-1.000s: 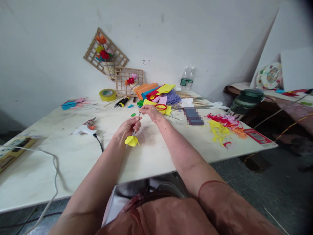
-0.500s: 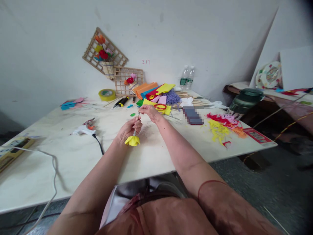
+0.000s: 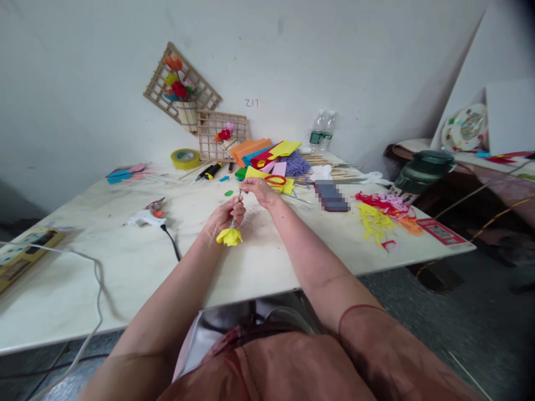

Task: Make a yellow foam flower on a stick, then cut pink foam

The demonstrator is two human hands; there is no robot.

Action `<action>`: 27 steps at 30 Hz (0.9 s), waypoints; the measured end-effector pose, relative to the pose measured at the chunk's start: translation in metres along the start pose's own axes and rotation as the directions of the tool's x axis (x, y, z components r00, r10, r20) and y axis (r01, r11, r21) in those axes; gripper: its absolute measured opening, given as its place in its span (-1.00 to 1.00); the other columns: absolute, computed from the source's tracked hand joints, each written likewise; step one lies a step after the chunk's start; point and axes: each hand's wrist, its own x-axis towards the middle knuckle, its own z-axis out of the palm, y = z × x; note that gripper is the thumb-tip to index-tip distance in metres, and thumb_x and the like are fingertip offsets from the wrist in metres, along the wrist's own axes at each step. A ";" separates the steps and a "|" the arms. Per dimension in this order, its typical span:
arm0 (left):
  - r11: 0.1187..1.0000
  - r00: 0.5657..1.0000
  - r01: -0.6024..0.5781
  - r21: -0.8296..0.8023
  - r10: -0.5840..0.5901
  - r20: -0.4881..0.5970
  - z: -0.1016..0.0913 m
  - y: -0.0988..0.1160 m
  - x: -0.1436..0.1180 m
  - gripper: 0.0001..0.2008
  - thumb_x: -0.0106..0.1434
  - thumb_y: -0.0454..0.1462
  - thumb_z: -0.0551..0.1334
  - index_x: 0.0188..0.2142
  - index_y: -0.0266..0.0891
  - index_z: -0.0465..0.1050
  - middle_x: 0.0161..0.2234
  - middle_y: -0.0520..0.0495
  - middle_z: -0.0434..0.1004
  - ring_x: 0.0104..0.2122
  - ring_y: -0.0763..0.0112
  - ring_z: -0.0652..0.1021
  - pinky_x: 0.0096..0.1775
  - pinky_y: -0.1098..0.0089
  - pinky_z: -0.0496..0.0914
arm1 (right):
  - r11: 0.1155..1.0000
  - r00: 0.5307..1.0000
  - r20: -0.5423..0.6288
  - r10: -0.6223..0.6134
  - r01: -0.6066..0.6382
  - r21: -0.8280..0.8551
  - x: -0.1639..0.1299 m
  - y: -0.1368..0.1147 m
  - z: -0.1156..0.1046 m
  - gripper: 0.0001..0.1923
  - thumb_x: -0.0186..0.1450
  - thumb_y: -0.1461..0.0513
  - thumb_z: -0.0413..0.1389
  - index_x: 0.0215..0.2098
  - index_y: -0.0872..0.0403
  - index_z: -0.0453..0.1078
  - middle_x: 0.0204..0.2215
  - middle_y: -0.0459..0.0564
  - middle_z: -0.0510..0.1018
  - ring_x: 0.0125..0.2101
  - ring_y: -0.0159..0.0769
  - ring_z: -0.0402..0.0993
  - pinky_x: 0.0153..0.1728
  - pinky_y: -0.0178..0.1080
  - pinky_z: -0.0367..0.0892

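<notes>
The yellow flower (image 3: 229, 236) head was formed; left hand (image 3: 223, 217) gripped its stem (image 3: 236, 208); right hand (image 3: 259, 191) pinched the top, seemingly wrapping.

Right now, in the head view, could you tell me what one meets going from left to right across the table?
Power strip → glue gun → left hand holding the yellow flower → right hand → yellow scraps → red card.

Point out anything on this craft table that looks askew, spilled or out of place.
The larger lattice panel leans crookedly against the wall, tilted on one corner. Red and yellow scraps lie strewn near the table's right edge. The hands' yellow flower looks intact.
</notes>
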 end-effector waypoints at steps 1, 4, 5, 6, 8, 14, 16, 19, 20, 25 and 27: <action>1.000 1.000 -0.004 0.005 0.004 0.003 -0.001 0.000 0.000 -0.85 0.25 -0.44 0.00 -0.41 -0.35 0.29 -0.68 0.16 0.05 -0.74 0.72 0.16 -0.71 0.71 0.08 | 1.000 1.000 -0.001 -0.002 0.002 0.007 0.000 -0.001 0.000 -0.70 -0.06 0.09 0.18 -0.64 0.13 0.23 -0.65 -0.20 0.24 -0.54 -0.51 0.09 -0.40 -0.35 0.05; 0.999 1.000 -0.022 0.039 0.022 0.017 -0.004 0.001 0.002 -0.82 0.26 -0.43 -0.02 -0.41 -0.36 0.30 -0.69 0.16 0.04 -0.74 0.70 0.16 -0.71 0.71 0.09 | 1.000 1.000 -0.002 -0.016 0.016 0.021 0.000 -0.001 0.001 -0.70 -0.06 0.10 0.18 -0.65 0.13 0.21 -0.66 -0.20 0.23 -0.54 -0.51 0.09 -0.40 -0.35 0.05; 0.998 0.999 -0.029 0.057 0.028 0.021 -0.006 0.002 0.003 -0.82 0.26 -0.43 -0.03 -0.41 -0.36 0.30 -0.70 0.16 0.03 -0.75 0.70 0.16 -0.71 0.70 0.09 | 1.000 1.000 -0.003 -0.018 0.018 0.024 0.000 0.000 0.001 -0.70 -0.06 0.10 0.18 -0.65 0.13 0.21 -0.66 -0.20 0.24 -0.54 -0.51 0.10 -0.40 -0.35 0.05; 0.996 0.999 -0.037 0.076 0.035 0.022 -0.008 0.002 0.005 -0.82 0.26 -0.43 -0.03 -0.41 -0.36 0.30 -0.70 0.15 0.03 -0.75 0.69 0.16 -0.72 0.70 0.09 | 1.000 1.000 -0.006 -0.016 0.017 0.027 0.000 0.000 0.001 -0.70 -0.06 0.10 0.18 -0.65 0.14 0.22 -0.66 -0.20 0.24 -0.54 -0.51 0.10 -0.41 -0.35 0.04; 0.992 0.999 -0.050 0.119 0.047 0.024 -0.011 0.003 0.006 -0.86 0.24 -0.43 0.00 -0.39 -0.35 0.31 -0.70 0.15 0.04 -0.74 0.68 0.16 -0.72 0.69 0.08 | 1.000 1.000 -0.014 -0.010 0.011 0.028 0.001 0.002 0.000 -0.71 -0.08 0.10 0.19 -0.64 0.14 0.24 -0.65 -0.19 0.25 -0.54 -0.50 0.10 -0.41 -0.35 0.05; 0.975 0.996 -0.082 0.207 0.076 0.037 -0.012 0.004 0.005 -0.93 0.18 -0.42 0.08 -0.38 -0.34 0.31 -0.68 0.15 0.07 -0.74 0.68 0.16 -0.72 0.68 0.10 | 1.000 1.000 -0.014 -0.012 0.012 0.014 0.002 0.004 -0.001 -0.73 -0.06 0.11 0.18 -0.62 0.14 0.26 -0.64 -0.19 0.26 -0.52 -0.50 0.11 -0.40 -0.36 0.05; 0.975 0.997 -0.077 0.207 0.070 0.039 -0.011 0.004 0.004 -0.95 0.17 -0.42 0.09 -0.38 -0.34 0.32 -0.68 0.15 0.07 -0.74 0.68 0.16 -0.72 0.68 0.09 | 1.000 1.000 -0.005 -0.021 0.021 0.015 0.002 0.005 -0.002 -0.72 -0.05 0.10 0.18 -0.62 0.14 0.24 -0.64 -0.20 0.25 -0.53 -0.50 0.10 -0.40 -0.36 0.05; 0.981 0.998 -0.055 0.188 0.051 0.029 -0.010 0.005 0.003 -0.97 0.15 -0.40 0.12 -0.37 -0.33 0.32 -0.68 0.16 0.05 -0.74 0.68 0.16 -0.72 0.68 0.09 | 0.999 0.999 0.014 -0.041 0.040 0.019 0.001 0.005 -0.001 -0.70 -0.04 0.10 0.18 -0.63 0.13 0.21 -0.64 -0.20 0.23 -0.53 -0.50 0.09 -0.40 -0.36 0.05; 0.982 0.999 -0.049 0.184 0.045 0.023 -0.010 0.005 0.003 -0.97 0.15 -0.40 0.13 -0.37 -0.33 0.32 -0.68 0.16 0.04 -0.74 0.68 0.16 -0.72 0.68 0.09 | 0.999 0.999 0.017 -0.041 0.041 0.020 0.001 0.005 -0.001 -0.70 -0.04 0.09 0.17 -0.63 0.13 0.21 -0.64 -0.20 0.22 -0.53 -0.50 0.09 -0.40 -0.36 0.05; 0.970 0.999 -0.051 0.236 0.049 0.015 -0.012 0.006 0.005 -0.93 0.11 -0.40 0.16 -0.35 -0.33 0.33 -0.68 0.16 0.07 -0.74 0.68 0.16 -0.73 0.67 0.07 | 0.999 1.000 0.011 -0.019 0.019 0.028 0.000 0.004 -0.001 -0.68 -0.06 0.07 0.18 -0.63 0.12 0.19 -0.64 -0.21 0.21 -0.53 -0.50 0.09 -0.39 -0.36 0.05; 0.961 0.998 -0.068 0.270 0.067 0.015 -0.012 0.006 0.006 -0.92 0.11 -0.39 0.16 -0.35 -0.33 0.34 -0.68 0.15 0.09 -0.74 0.67 0.16 -0.73 0.67 0.08 | 0.999 1.000 0.008 -0.018 0.018 0.036 0.000 0.004 -0.001 -0.67 -0.06 0.07 0.18 -0.63 0.12 0.19 -0.64 -0.20 0.21 -0.53 -0.50 0.09 -0.40 -0.36 0.05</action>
